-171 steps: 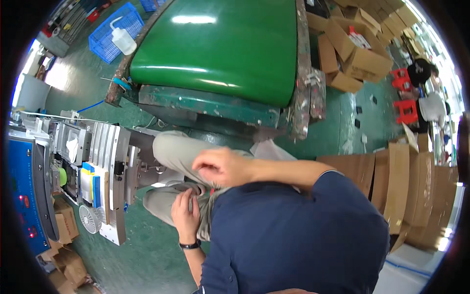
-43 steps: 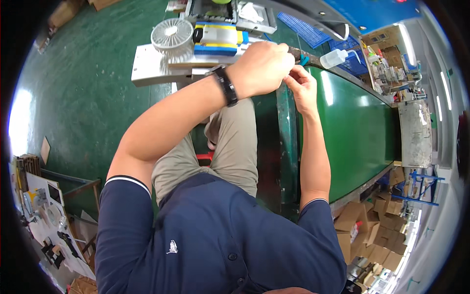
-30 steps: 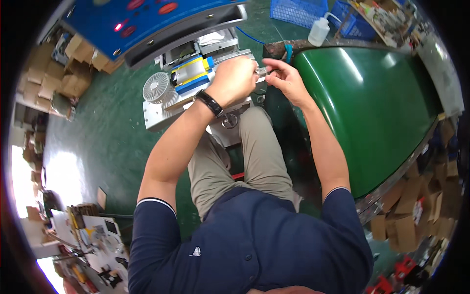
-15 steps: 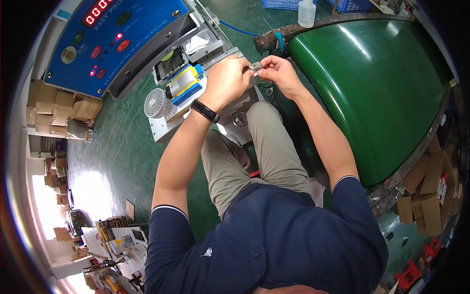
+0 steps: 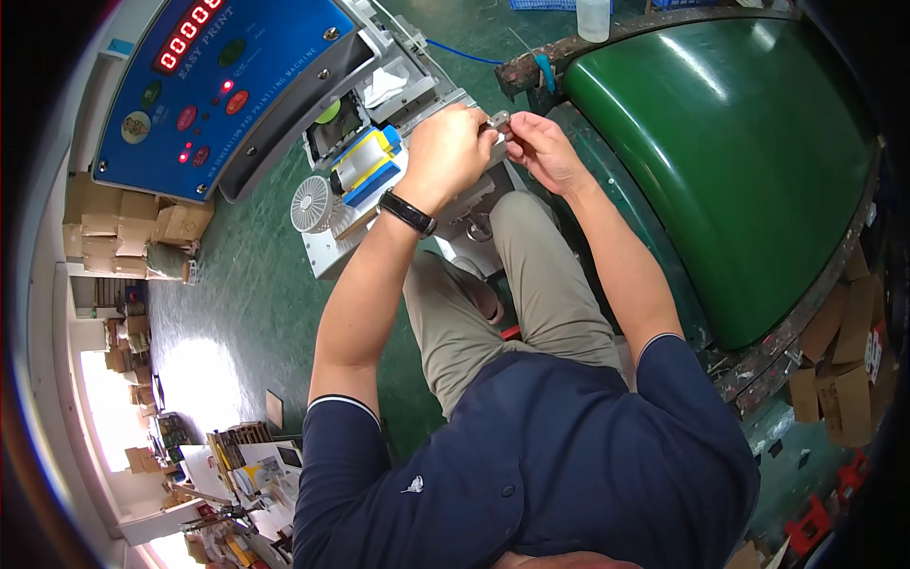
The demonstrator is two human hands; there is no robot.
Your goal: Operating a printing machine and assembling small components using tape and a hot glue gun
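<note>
My left hand (image 5: 445,156), wearing a black wristband (image 5: 408,213), is closed on a small grey metal piece (image 5: 499,120) that sticks out past its fingertips and looks rounded at the end. Close to its right end is my right hand (image 5: 548,159), fingers bent and pinched together. Whether those fingers touch the piece or hold something tiny is too small to tell. Both hands are raised over the front of a pad printing machine's bed. Just left of my left hand, a yellow, blue and silver fixture (image 5: 365,166) rests on the machine's white base (image 5: 327,256).
The blue control panel (image 5: 213,90) rises at upper left. Beside the fixture stands a small white fan (image 5: 311,204). A large, glossy green curved surface (image 5: 730,161) fills the right side, with a clear bottle (image 5: 593,19) at its far edge. Cardboard boxes (image 5: 123,223) are stacked at left.
The right fingers have drawn slightly back from the metal piece, which stays in my left hand and is more exposed. The whole view has shifted a little.
</note>
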